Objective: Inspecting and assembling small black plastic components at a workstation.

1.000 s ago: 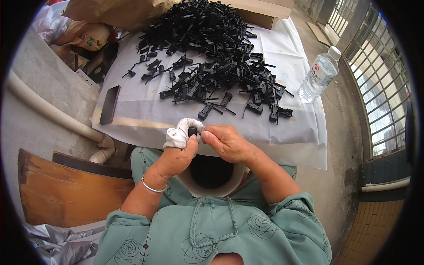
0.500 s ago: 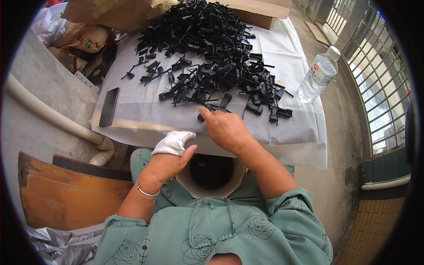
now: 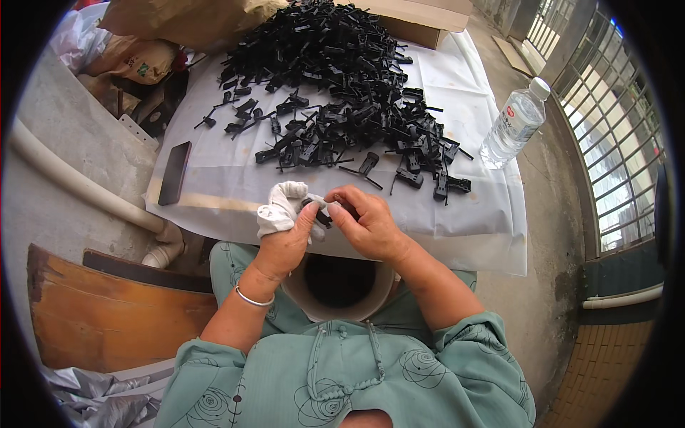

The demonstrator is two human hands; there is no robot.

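In front of my chest, over the near edge of the table, both hands meet around a small black plastic part. My left hand, white glove fabric over its fingers and the thumb bare, is closed on that part. The bare right hand is closed too, thumb and fingers at the part's right end; what its fingertips grip is partly hidden. Just beyond lies a loose black part with thin arms, in front of a large heap of similar black parts.
A white sheet covers the table. On it stand a dark phone at left and a clear water bottle at right. Between my knees is a pale bucket, dark inside. A cardboard box and brown paper bag sit at the back.
My right hand has drawn back from the front of the heap toward my left hand. The left hand has risen slightly, and a black part now shows between the two.
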